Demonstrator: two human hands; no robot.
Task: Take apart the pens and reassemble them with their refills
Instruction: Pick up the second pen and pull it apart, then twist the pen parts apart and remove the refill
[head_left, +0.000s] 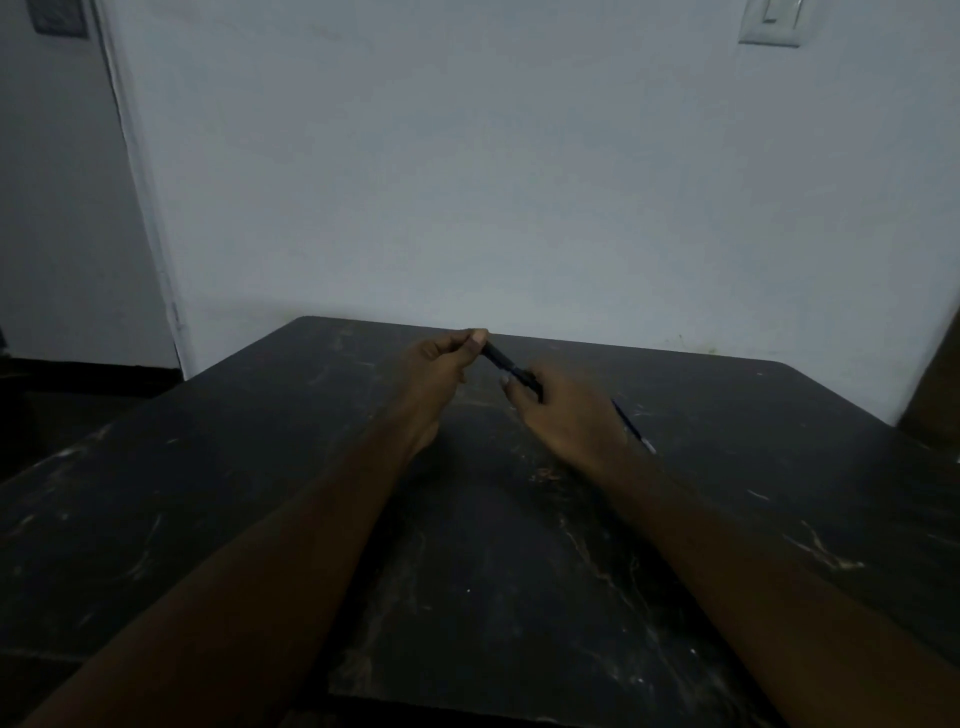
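A dark pen (505, 362) is held in the air above the far middle of the black table (519, 571), slanting down to the right. My left hand (441, 369) pinches its upper left end between thumb and fingers. My right hand (566, 410) grips its lower right end, which the fingers hide. A thin blue refill with a white tip (632, 426) lies on the table just right of my right hand, partly hidden behind it. The light is dim, so I cannot tell whether the pen is in one piece or two.
The scratched black table runs to a pale wall (519, 182) at its far edge. A light switch (771, 21) is on the wall, top right. A doorway opening lies at the left, and a brown object (935, 384) stands at the right edge.
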